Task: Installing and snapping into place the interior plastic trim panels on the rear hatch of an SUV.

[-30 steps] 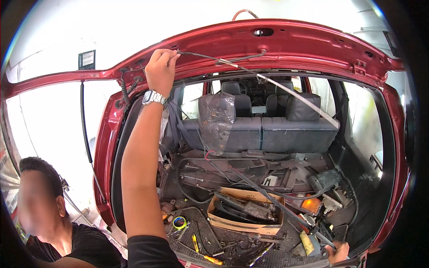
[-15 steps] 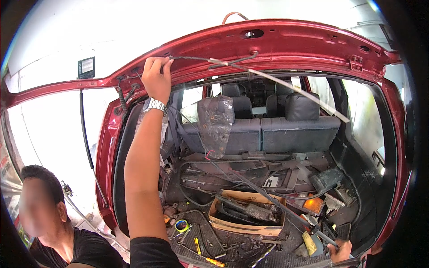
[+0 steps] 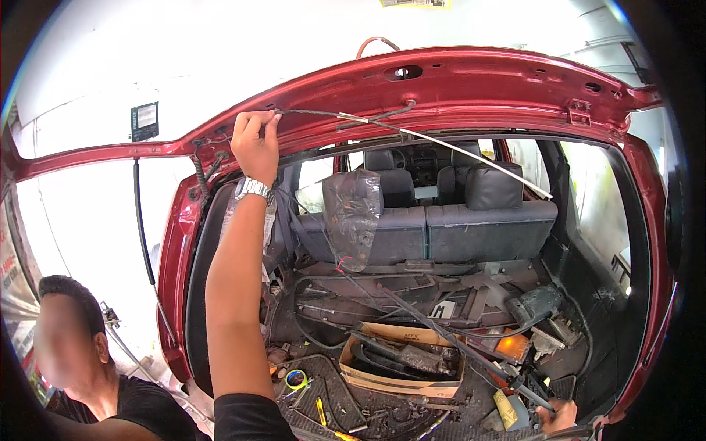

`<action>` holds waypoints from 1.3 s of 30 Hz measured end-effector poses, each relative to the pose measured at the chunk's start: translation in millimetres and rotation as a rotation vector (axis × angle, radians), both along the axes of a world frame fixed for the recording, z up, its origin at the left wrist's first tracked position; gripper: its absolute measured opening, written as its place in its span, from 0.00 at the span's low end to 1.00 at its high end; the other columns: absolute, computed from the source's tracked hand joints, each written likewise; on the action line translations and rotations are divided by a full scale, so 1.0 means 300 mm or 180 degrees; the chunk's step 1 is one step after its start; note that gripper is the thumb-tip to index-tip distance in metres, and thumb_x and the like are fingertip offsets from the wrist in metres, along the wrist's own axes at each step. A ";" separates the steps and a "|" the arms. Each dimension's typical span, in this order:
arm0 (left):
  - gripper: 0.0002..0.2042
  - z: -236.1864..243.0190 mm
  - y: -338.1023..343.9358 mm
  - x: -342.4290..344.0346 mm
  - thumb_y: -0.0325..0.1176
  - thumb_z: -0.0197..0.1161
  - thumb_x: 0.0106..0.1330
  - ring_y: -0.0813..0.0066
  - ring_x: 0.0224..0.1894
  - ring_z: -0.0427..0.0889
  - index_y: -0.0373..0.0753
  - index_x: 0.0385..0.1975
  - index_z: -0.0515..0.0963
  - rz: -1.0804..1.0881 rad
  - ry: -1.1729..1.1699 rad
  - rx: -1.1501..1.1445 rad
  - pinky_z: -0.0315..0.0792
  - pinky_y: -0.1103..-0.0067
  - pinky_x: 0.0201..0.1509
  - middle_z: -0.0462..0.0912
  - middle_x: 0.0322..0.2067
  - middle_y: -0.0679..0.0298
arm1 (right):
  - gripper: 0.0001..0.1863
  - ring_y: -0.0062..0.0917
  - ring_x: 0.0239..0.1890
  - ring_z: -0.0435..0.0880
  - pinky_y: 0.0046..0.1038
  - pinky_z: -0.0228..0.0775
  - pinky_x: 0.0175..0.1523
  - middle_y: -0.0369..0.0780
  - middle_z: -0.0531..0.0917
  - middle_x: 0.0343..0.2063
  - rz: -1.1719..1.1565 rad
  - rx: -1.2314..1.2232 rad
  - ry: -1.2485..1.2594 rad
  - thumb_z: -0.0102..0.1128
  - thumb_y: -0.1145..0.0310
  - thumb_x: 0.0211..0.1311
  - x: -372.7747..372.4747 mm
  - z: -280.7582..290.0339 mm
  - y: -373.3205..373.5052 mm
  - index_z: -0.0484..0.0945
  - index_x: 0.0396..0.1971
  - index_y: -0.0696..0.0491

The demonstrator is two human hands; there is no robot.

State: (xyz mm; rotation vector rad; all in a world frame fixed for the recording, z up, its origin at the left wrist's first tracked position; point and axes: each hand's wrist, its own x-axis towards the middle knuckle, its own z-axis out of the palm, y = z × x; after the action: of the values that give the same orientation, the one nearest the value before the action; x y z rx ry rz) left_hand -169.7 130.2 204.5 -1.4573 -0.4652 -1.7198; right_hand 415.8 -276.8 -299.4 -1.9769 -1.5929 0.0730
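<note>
My left hand (image 3: pixel 255 140), raised with a silver watch (image 3: pixel 254 188) on the wrist, pinches the end of a thin dark cord (image 3: pixel 305 112) between thumb and fingers, just under the open red tailgate (image 3: pixel 485 81). Pale sections cover parts of the cord, and a long thin white strip (image 3: pixel 478 159) runs from it down to the right, over the car's interior. Low at the right, my right hand (image 3: pixel 557 417) is closed round the near end of a long dark bar (image 3: pixel 471 353), which slants across the cargo floor toward the seats.
A cardboard box (image 3: pixel 401 384) with dark parts stands on the cargo floor (image 3: pixel 456 411). Around it lie a green tape roll (image 3: pixel 296 380), a yellow-handled tool (image 3: pixel 321 411) and an orange lamp (image 3: pixel 512 345). Behind is the rear seat (image 3: pixel 489 231). Another person (image 3: pixel 110 389) is at the lower left.
The tailgate and my left hand appear slightly lower in view. The white strip's free end has shifted a little left. Both hands keep their grips.
</note>
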 end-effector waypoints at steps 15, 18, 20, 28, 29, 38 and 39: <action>0.06 0.029 -0.027 -0.007 0.25 0.77 0.58 0.65 0.32 0.87 0.34 0.29 0.85 0.0266 -0.0308 -0.0315 0.78 0.73 0.35 0.86 0.31 0.58 | 0.13 0.44 0.24 0.79 0.43 0.72 0.33 0.48 0.83 0.23 0.0107 0.0220 -0.0096 0.73 0.58 0.59 -0.073 0.110 0.025 0.87 0.34 0.53; 0.06 0.026 -0.051 0.035 0.27 0.78 0.57 0.63 0.32 0.87 0.34 0.28 0.85 0.0316 -0.0330 -0.0519 0.78 0.73 0.35 0.86 0.31 0.57 | 0.12 0.46 0.25 0.78 0.44 0.72 0.33 0.49 0.83 0.24 0.0183 0.0099 -0.0228 0.72 0.60 0.60 -0.079 0.140 0.029 0.87 0.36 0.52; 0.07 0.028 -0.052 0.035 0.27 0.78 0.57 0.64 0.32 0.87 0.34 0.28 0.85 0.0257 -0.0332 -0.0530 0.78 0.73 0.35 0.86 0.31 0.57 | 0.11 0.47 0.25 0.79 0.44 0.73 0.34 0.49 0.83 0.25 0.0212 0.0002 -0.0272 0.72 0.61 0.60 -0.082 0.159 0.050 0.88 0.37 0.52; 0.08 0.009 -0.021 0.032 0.25 0.78 0.57 0.71 0.29 0.87 0.36 0.32 0.85 -0.0009 -0.0371 -0.0460 0.80 0.75 0.34 0.84 0.34 0.62 | 0.12 0.50 0.28 0.82 0.46 0.75 0.36 0.50 0.85 0.25 0.0249 0.0424 -0.0496 0.72 0.59 0.60 -0.125 0.259 0.033 0.89 0.38 0.51; 0.08 0.005 -0.021 0.032 0.25 0.78 0.57 0.71 0.29 0.87 0.36 0.33 0.84 -0.0046 -0.0365 -0.0413 0.80 0.75 0.34 0.84 0.35 0.62 | 0.12 0.50 0.28 0.83 0.46 0.75 0.36 0.49 0.85 0.25 0.0359 0.0326 -0.0654 0.72 0.59 0.60 -0.095 0.263 0.022 0.89 0.37 0.50; 0.07 0.000 -0.031 0.019 0.31 0.78 0.58 0.70 0.32 0.88 0.39 0.31 0.85 0.0204 -0.0199 -0.0319 0.81 0.73 0.36 0.85 0.34 0.64 | 0.15 0.49 0.33 0.80 0.45 0.64 0.43 0.47 0.82 0.22 -0.0090 0.0352 -0.0848 0.76 0.58 0.51 -0.251 0.561 -0.002 0.85 0.27 0.55; 0.08 0.003 -0.045 0.025 0.35 0.78 0.58 0.69 0.35 0.88 0.41 0.32 0.86 0.0741 -0.0200 -0.0379 0.80 0.73 0.37 0.85 0.35 0.65 | 0.13 0.47 0.33 0.82 0.42 0.64 0.44 0.47 0.84 0.24 -0.0130 0.0730 -0.1122 0.74 0.59 0.52 -0.300 0.605 0.008 0.87 0.30 0.54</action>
State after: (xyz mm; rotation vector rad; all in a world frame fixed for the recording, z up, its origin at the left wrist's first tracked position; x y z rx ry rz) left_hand -162.3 116.7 205.4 -1.3748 -0.7520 -1.5772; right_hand 325.8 -274.4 -117.9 -1.9136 -1.6857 -0.4782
